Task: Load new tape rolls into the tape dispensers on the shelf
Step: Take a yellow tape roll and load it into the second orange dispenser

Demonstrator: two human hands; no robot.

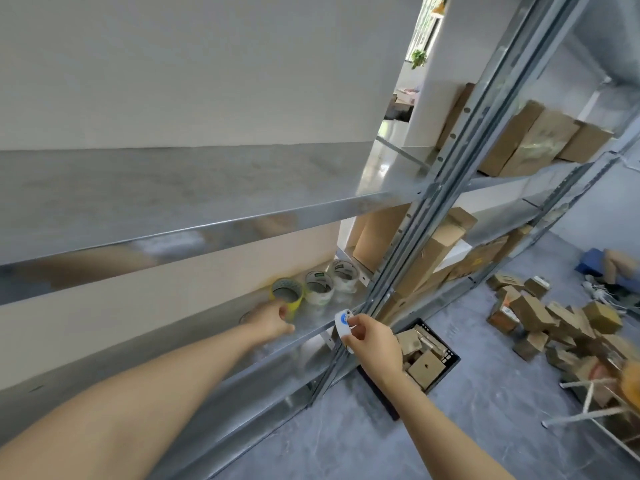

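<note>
white roll pinched in right fingers; left fingers at yellow roll, grip unclear.

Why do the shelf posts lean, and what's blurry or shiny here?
Head view: the wide lens makes the grey metal shelf posts lean; the upper shelf's shiny lip mirrors the arms as tan smears; brown cardboard boxes on the floor blur toward the right edge; the right hand's white blue-labelled roll is sharper.

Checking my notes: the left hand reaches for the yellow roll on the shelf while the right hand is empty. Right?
Not quite. The head view shows the right hand holding a white roll; the left hand is at the yellow roll on the shelf.
</note>
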